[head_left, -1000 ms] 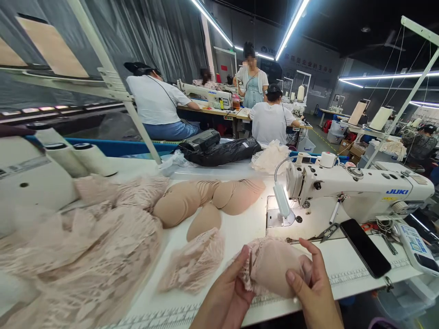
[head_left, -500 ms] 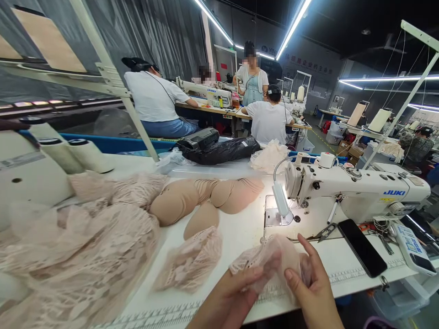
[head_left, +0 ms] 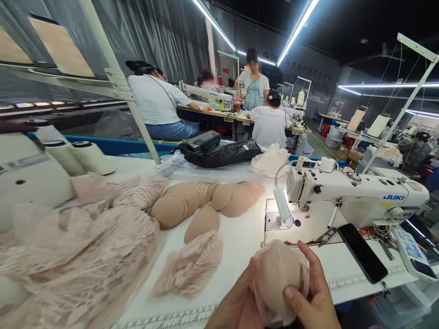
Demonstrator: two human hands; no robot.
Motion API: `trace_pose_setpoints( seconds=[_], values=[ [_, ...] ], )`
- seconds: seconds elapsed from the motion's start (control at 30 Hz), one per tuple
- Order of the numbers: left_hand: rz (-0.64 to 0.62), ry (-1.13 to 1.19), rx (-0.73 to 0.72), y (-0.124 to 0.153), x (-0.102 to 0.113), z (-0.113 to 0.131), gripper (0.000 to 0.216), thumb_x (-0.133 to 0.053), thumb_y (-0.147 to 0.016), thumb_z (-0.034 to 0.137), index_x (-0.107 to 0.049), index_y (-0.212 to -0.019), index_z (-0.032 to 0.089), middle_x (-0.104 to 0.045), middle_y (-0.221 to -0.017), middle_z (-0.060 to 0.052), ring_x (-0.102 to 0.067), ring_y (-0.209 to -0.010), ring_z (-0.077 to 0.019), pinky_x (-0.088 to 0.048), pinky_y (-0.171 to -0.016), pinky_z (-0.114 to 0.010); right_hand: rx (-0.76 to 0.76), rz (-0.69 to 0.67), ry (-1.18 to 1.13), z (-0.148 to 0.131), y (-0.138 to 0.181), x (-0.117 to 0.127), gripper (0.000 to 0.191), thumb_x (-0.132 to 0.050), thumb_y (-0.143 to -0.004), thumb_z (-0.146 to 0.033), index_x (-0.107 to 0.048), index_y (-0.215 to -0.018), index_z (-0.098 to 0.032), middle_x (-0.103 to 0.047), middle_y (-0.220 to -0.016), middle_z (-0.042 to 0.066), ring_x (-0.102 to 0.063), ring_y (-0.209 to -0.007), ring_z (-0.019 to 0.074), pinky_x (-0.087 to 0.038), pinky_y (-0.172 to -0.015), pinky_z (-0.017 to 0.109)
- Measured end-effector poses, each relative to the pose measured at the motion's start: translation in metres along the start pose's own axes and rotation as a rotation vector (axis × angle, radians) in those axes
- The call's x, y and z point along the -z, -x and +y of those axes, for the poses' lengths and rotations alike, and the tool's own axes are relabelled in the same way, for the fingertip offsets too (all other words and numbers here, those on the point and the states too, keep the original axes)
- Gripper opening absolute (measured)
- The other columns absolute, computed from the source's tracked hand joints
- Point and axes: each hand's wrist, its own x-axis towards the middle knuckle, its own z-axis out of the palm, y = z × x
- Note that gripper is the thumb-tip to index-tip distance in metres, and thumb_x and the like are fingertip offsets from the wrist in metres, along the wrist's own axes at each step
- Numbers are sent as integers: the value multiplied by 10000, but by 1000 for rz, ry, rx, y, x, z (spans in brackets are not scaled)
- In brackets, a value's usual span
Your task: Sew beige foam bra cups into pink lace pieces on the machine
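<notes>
Between my two hands, in front of the sewing machine (head_left: 356,196), is a beige bra cup (head_left: 278,274) with sheer lace fabric over it. My left hand (head_left: 242,292) grips its left side, the fingers mostly hidden behind it. On the right side my right hand (head_left: 310,292) holds it, thumb pressed on the front and fingers behind. To the left on the table lies a piece of pale pink lace (head_left: 192,265). Behind that are several loose beige bra cups (head_left: 202,224), and a large heap of lace fabric (head_left: 78,256) spreads at the far left.
Right of my hands lie thread snips (head_left: 325,236), a black phone (head_left: 362,252) and a white device (head_left: 414,253). A lamp (head_left: 281,203) lights the needle area. A black plastic bag (head_left: 222,153) sits at the table's back edge. Thread cones (head_left: 91,157) stand left; people work beyond.
The lace fabric in my hands was loose and see-through; now it lies over a beige cup facing me. My left hand has moved right and closer to my right hand.
</notes>
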Motion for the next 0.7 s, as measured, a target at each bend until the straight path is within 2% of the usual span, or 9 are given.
trace_pose_setpoints(
  seconds=[0.13, 0.23, 0.4, 0.57, 0.7],
  values=[
    [107, -106, -89, -6, -8, 14, 499, -1060, -647, 366, -841, -1040, 152, -822, -1173, -136, -755, -1161, -365, -675, -915, -374, 32, -5, 81, 6, 1, 3, 936, -919, -788, -588, -522, -1583, -295, -756, -1350, 138, -730, -1230, 354, -563, -1106, 508],
    [160, -146, -115, -10, -10, 17, 457, -1050, -663, 352, -841, -1010, 139, -829, -1126, -137, -770, -1108, -362, -685, -838, -353, 34, -12, 76, 6, 0, 4, 941, -917, -797, -588, -507, -1588, -286, -761, -1335, 132, -736, -1222, 344, -570, -1099, 500],
    [164, -131, -116, -11, -6, 12, 367, -961, -803, 294, -821, -1108, 145, -822, -1154, -154, -784, -1111, -355, -684, -881, -380, 8, 15, -54, 2, -7, 1, 1021, -943, -767, -595, -454, -1606, -279, -796, -1252, 129, -759, -1161, 345, -596, -1041, 501],
    [170, -129, -137, -10, -8, 9, 360, -940, -831, 250, -811, -1150, 144, -805, -1229, -167, -779, -1149, -352, -680, -919, -376, -18, 17, -55, 2, -10, 2, 999, -949, -782, -573, -432, -1585, -282, -798, -1294, 124, -768, -1165, 319, -570, -1069, 448],
    [173, -138, -144, -11, -11, 7, 374, -955, -817, 251, -819, -1149, 147, -814, -1205, -160, -774, -1165, -349, -672, -941, -371, -30, 32, -23, 0, -10, 4, 1023, -957, -777, -560, -414, -1593, -266, -804, -1292, 130, -772, -1165, 327, -570, -1065, 452]
  ],
)
